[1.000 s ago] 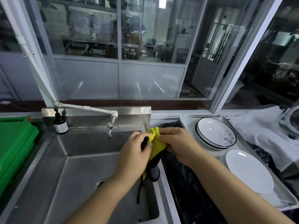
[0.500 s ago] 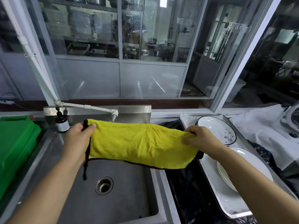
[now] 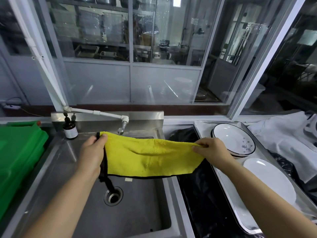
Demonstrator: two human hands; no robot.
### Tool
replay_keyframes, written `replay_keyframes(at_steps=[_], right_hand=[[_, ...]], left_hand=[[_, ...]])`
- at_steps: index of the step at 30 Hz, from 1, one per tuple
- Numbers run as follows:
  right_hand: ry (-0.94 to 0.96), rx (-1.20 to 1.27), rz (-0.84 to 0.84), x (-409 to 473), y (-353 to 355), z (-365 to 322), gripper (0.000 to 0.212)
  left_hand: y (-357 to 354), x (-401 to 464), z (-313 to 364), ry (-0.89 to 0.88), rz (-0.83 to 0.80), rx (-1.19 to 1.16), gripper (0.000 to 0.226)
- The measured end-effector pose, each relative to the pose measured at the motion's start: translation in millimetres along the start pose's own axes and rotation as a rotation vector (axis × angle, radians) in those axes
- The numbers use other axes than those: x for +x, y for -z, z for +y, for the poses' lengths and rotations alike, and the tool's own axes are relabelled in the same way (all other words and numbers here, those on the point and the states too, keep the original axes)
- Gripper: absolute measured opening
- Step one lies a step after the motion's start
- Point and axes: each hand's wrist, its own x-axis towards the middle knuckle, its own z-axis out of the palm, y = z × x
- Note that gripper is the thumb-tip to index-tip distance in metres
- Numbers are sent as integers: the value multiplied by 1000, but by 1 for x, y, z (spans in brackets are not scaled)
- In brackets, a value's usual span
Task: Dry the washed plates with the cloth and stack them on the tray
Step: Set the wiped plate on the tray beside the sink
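I held the yellow cloth spread flat between both hands, above the steel sink. My left hand gripped the cloth's left edge, thumb and fingers curled round the upper corner. A black strap hung from that edge, down past my left wrist toward the drain. My right hand pinched the cloth's upper right corner, fingers curled over the fabric. The cloth sagged slightly in the middle; its black-trimmed lower edge hung free over the basin. The cloth's left end lay just in front of the faucet spout.

The tray stood on the counter to the right of the sink, with a strip of black sheeting between them. My right hand was just beside the tray's left rim, near the patterned plates. These black-rimmed plates sat stacked at the tray's far end. A plain white plate lay on the tray nearer to me, partly behind my right forearm. Neither hand touched any plate.

A brown bottle stood at the sink's back left corner. Green trays lay left of the sink. A white cloth lay crumpled right of the tray.
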Motion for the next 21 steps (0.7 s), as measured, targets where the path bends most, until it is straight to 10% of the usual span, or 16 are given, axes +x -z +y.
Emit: replay_keyframes(at_steps=[21], right_hand=[[-316, 879, -308, -24, -61, -73, 26]], left_hand=[[-68, -90, -5, -227, -585, 261, 32]])
